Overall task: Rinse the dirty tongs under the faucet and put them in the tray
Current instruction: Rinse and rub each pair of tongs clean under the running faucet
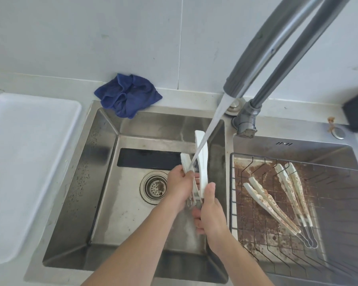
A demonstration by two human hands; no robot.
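While rinsed, three tongs (202, 162), one tray (29, 172)

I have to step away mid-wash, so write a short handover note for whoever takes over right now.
Left hand: grips one arm of the white tongs near the water stream.
Right hand: grips the tongs at the hinge end, thumb up along the other arm.
The tongs are open, over the left sink basin, with water hitting them.
Two dirty tongs lie in the wire rack in the right basin.
The white tray on the left counter holds nothing.
Done: first rinse under way. Left: tray this pair, then rinse and tray the other two.
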